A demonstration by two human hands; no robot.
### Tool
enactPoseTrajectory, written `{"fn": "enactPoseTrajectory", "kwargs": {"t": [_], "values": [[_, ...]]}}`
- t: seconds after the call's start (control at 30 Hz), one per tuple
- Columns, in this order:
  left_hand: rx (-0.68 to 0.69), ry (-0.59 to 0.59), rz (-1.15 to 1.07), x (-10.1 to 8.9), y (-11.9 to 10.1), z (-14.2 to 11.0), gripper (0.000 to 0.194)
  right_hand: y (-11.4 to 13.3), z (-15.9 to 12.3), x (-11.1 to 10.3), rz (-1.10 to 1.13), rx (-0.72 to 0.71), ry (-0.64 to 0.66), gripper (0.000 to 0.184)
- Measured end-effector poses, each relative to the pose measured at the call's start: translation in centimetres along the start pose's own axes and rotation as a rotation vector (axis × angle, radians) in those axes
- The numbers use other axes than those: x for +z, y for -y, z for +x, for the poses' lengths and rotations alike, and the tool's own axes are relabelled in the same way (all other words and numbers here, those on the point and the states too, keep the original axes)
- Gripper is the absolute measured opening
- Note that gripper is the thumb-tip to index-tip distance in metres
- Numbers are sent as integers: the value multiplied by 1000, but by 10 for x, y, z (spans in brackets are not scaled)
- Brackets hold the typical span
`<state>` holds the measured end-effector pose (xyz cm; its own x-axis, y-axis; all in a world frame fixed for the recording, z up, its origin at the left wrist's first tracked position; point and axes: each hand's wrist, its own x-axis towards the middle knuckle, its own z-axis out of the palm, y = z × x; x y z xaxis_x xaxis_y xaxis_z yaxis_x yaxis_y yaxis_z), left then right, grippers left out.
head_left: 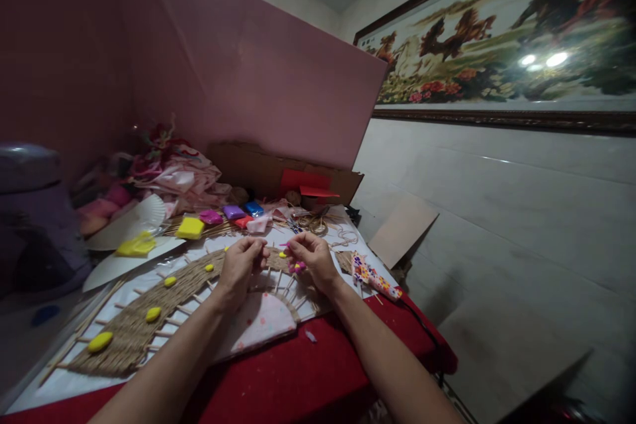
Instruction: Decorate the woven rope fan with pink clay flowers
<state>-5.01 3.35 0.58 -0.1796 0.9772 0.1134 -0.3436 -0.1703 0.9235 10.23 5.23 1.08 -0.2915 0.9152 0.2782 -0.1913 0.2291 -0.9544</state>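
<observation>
My right hand [317, 261] pinches a small magenta piece of clay [283, 245] between thumb and fingertips. More magenta bits [299, 267] show just below those fingers; whether they are held or lie on the weaving cannot be told. My left hand [242, 264] is closed, thumb against forefinger, and anything in it is too small to make out. Both hands hover over a fan-shaped twine weaving [132, 330] on wooden sticks. Yellow clay discs [101, 342] sit spaced along its band. Inside the curve lies a white spotted piece [261, 321].
Clay packets in yellow [190, 228], purple [233, 212] and blue [254, 209] lie behind the weaving. A flowered glue gun [370, 273] rests at the right on red cloth [293, 377]. Pink fabric [181, 175] is heaped back left, near a purple container [37, 218].
</observation>
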Motion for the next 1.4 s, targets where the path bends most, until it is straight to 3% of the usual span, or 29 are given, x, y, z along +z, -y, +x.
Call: {"fn": "enactPoseTrajectory", "kwargs": {"t": [0.2, 0.5, 0.73, 0.87, 1.03, 1.13, 1.4], "values": [[-111, 14, -125, 4, -2, -2, 19, -5, 4, -4, 150, 94, 4, 34], [-117, 91, -131, 3, 0, -3, 27, -4, 4, -4, 214, 133, -8, 30], [-95, 2, -171, 5, -3, -3, 17, -2, 7, -6, 302, 116, -29, 36], [-117, -8, -200, 7, -4, -3, 25, -4, 9, -8, 249, 70, -33, 36], [-124, 83, -140, 4, -1, -2, 31, -5, 8, -11, 221, 100, -53, 43], [-146, 108, -89, 1, 0, -2, 36, -2, 8, -11, 279, 99, -48, 36], [-128, 81, -139, 2, 0, -1, 28, -2, 8, -12, 253, 139, -32, 37]]}}
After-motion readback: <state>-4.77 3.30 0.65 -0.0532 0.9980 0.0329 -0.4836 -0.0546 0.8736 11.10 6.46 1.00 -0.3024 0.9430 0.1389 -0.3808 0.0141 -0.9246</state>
